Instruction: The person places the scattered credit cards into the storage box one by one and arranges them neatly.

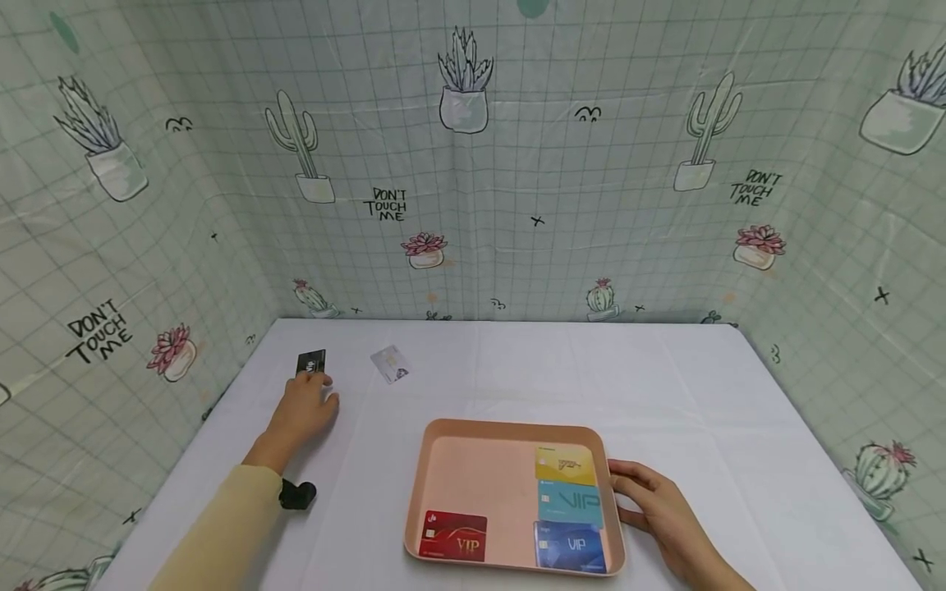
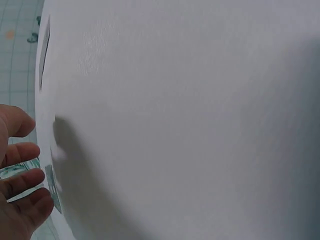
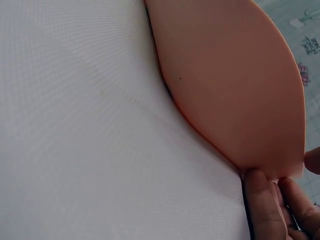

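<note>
Over a black card at the table's far left, my left hand hovers and covers the card's near part. The left wrist view shows its fingers loosely bent, with space between them and the table. A silver-grey card lies to its right. The pink tray holds a red VIP card at lower left and yellow, teal and blue cards stacked in a column at right. My right hand touches the tray's right outer side with extended fingers.
White cloth covers the table. Behind it and at both sides hangs a pale green grid curtain with cactus prints. A black band shows below my left wrist.
</note>
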`<state>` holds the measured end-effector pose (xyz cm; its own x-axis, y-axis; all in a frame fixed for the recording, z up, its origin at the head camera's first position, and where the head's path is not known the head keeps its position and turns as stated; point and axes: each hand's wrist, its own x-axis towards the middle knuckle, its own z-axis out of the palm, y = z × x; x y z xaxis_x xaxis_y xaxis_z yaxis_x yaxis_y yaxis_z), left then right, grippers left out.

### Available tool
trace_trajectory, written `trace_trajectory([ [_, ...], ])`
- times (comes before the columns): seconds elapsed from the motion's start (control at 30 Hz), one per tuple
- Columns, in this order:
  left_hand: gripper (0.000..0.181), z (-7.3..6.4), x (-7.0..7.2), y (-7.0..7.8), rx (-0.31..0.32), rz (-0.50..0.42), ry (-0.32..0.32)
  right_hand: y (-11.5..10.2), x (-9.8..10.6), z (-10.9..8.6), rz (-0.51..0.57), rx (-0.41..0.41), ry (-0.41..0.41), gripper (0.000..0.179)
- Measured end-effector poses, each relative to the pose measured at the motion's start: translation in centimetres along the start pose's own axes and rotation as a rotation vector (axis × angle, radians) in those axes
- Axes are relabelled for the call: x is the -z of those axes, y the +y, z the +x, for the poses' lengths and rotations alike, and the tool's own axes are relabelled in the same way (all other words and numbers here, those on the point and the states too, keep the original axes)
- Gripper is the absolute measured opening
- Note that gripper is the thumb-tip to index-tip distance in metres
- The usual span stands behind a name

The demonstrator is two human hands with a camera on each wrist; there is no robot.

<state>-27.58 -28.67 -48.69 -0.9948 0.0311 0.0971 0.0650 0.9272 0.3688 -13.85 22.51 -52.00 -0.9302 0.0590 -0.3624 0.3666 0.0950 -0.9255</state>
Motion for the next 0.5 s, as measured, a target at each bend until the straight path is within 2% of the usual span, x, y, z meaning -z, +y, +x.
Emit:
trace_trajectory([
  [0.13,0.045,0.3,-0.1,-1.1,0.033,-0.003,-0.011,0.0,0.0,0.0,0.002,-0.005,0.003,0.059],
  [0.3,0.054,0.8,-0.3,-2.2,0.086,0.035,-0.027,0.0,0.1,0.0,0.004,-0.011,0.009,0.059],
  [0.5,0.056,1.0,0.0,-2.7,0.134,0.065,-0.020,0.0,0.0,0.0,0.002,-0.008,0.006,0.060],
])
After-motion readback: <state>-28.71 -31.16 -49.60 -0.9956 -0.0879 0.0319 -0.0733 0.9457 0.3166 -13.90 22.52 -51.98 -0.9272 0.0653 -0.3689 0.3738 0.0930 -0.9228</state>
